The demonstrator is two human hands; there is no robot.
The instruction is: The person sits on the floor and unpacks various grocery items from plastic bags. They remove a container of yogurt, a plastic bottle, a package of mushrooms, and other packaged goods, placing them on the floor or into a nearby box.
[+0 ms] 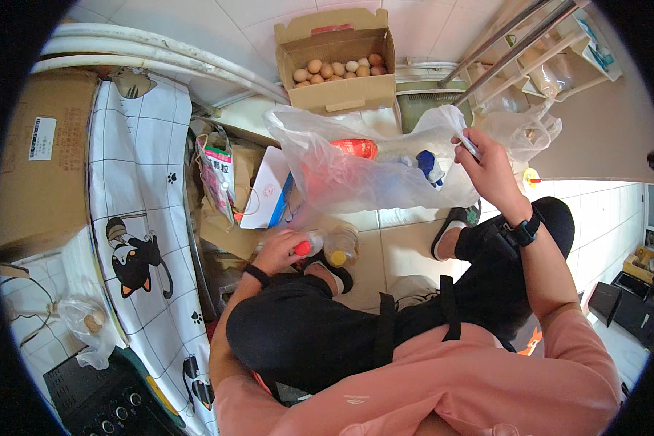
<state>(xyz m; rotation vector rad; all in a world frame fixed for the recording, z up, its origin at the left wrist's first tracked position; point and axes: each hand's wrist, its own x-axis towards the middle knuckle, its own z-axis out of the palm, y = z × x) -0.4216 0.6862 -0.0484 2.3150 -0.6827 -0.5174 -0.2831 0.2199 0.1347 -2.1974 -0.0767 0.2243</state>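
My right hand (485, 166) pinches the rim of a large translucent plastic bag (327, 185), which lies spread over the floor before me. A red packet (355, 148) and a blue-and-white item (428, 166) show in or through it. Low on the left, my left hand (282, 250) is closed around a clear plastic bottle (314, 240) with a red cap; part of the bottle is hidden. Just right of it, by my foot, a second clear bottle (344, 240) with a yellow cap lies tilted towards me.
Behind the bag stands an open cardboard box (335, 101) of eggs. Cartons, packets and a white-and-blue box (267, 191) crowd the left, beside a cat-print cloth (141, 185). Metal rails (512, 52) and a hanging plastic bag (528, 133) are at the upper right.
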